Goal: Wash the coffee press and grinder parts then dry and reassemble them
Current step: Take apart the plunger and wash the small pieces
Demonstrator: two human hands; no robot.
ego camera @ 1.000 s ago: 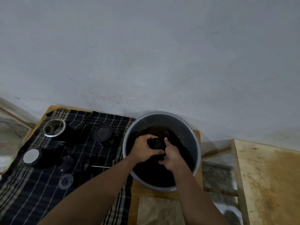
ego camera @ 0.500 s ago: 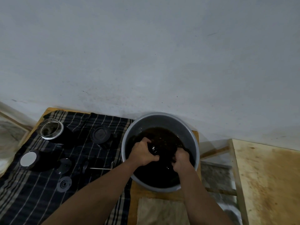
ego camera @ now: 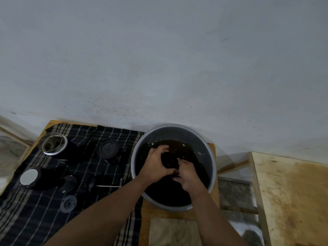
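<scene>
A grey basin (ego camera: 211, 157) of dark brown water stands on the wooden table. Both hands are inside it. My left hand (ego camera: 156, 164) and my right hand (ego camera: 188, 174) close around a small black part (ego camera: 169, 160) held at the water's surface. On the striped cloth (ego camera: 35, 219) to the left lie other parts: a glass jar (ego camera: 53, 143) with a black body, a round black lid (ego camera: 107, 149), a black cylinder with a silver top (ego camera: 29, 177), two black discs (ego camera: 68, 204), and a plunger rod (ego camera: 106, 186).
A grey wall rises right behind the basin. A beige cloth (ego camera: 174, 231) lies on the table edge in front of the basin. A second, stained wooden surface (ego camera: 291, 201) stands to the right across a gap.
My hands have shifted in the basin: they came together around the black part, and it rose a little out of the water. The view tilted slightly.
</scene>
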